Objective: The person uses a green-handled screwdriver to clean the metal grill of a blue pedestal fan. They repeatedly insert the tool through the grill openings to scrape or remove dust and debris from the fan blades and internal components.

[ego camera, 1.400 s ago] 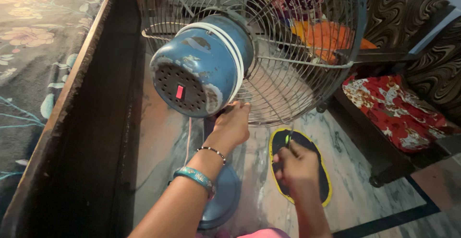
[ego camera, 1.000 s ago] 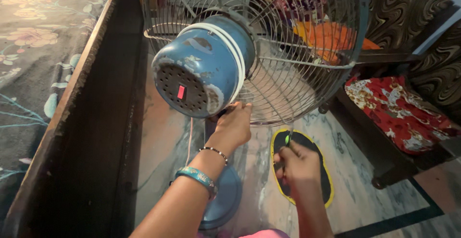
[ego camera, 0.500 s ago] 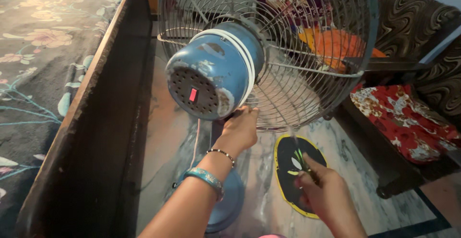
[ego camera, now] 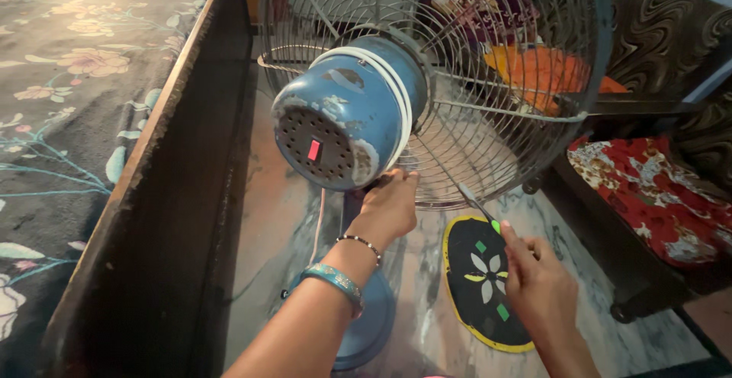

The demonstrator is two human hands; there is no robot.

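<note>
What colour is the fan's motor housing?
Blue with worn, pale patches, on the motor housing; head view.

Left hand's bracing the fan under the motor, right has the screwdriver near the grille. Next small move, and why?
Probably ease the thin screwdriver tip forward to the lower rim of the round wire grille. The right hand holds it angled up at that rim, apparently just short of it, while the left hand grips under the chipped blue motor housing, steadying the fan.

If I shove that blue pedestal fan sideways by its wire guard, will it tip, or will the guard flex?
The fan looks top-heavy: a bulky motor housing and wide wire guard above a small round base, so it may tip. The thin guard wires probably flex a little. The left hand gripping under the motor likely steadies it; the right hand holds a screwdriver.
</note>
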